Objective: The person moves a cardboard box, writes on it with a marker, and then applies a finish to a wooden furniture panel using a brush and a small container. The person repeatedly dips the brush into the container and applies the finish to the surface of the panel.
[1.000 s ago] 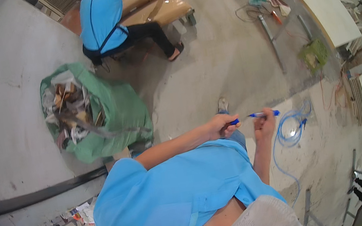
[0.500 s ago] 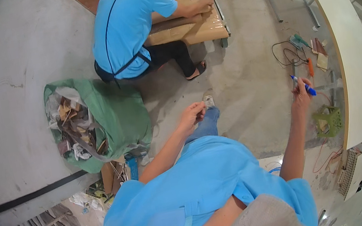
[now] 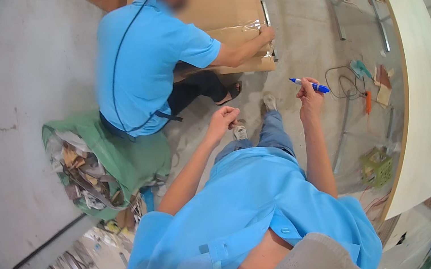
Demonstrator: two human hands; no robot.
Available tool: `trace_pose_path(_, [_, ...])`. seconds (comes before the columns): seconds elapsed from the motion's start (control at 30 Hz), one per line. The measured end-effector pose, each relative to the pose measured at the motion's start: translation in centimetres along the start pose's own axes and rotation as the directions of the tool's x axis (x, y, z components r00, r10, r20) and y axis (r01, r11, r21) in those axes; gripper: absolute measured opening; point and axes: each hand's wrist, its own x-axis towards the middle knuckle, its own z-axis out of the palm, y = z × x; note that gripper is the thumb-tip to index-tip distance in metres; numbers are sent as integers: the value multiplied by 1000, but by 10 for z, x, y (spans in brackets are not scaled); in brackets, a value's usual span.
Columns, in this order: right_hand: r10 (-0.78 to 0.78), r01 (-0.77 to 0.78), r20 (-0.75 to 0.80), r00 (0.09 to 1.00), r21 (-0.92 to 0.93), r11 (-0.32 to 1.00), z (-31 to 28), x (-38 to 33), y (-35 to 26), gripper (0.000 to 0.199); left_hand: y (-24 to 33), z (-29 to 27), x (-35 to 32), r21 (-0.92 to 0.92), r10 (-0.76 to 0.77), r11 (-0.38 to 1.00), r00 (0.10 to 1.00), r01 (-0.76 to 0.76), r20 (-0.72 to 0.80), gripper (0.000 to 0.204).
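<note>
My right hand [image 3: 309,100] is closed around a blue-and-white marker [image 3: 319,88], its blue tip pointing left. Held in the air in front of my body, my left hand [image 3: 223,123] has its thumb and fingers pressed together; whatever may be between them cannot be made out. Ahead of me a co-worker in a blue shirt [image 3: 147,60] crouches beside a large brown cardboard-wrapped pack [image 3: 225,9]. The co-worker's hand [image 3: 266,35] rests at the pack's right edge, near a shiny strip of clear wrap. Neither of my hands touches the pack.
A green sack [image 3: 133,160] stuffed with scraps stands at the left. On the right runs a long white table [image 3: 420,69]. Near it on the floor are an orange-handled tool [image 3: 368,102], a black cable [image 3: 341,90], a green crate [image 3: 376,168] and metal bars [image 3: 333,10].
My right hand has swung left, bringing the marker in front of me. I have stepped nearer the co-worker and the pack. My left hand keeps its pinched shape and is slightly higher in view.
</note>
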Motion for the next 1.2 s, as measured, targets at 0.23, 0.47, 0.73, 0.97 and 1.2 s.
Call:
trace_pose_path(0.23, [143,-144,122,982,0,990,32,130,40,15,-6,35,35,-7,-143,989,966,145,-217,26])
trace_pose_path(0.47, [122,-107,213,969,-84,991,120,258,73,15,48,69,117,314,-24,944,974,96,-224,30])
trace_pose_path(0.73, [153,-125,311,938,-109,986,215,354,202,25,74,-48,369,572,192,804,840,161,-507,35])
trace_pose_path(0.97, [197,-134,380,904,-185,974,262,356,260,24,22,-104,479,832,498,409,673,374,-547,32])
trace_pose_path(1.2, [155,54,550,821,-346,937,357,426,325,27,-2,-106,488,854,542,335,661,397,-520,29])
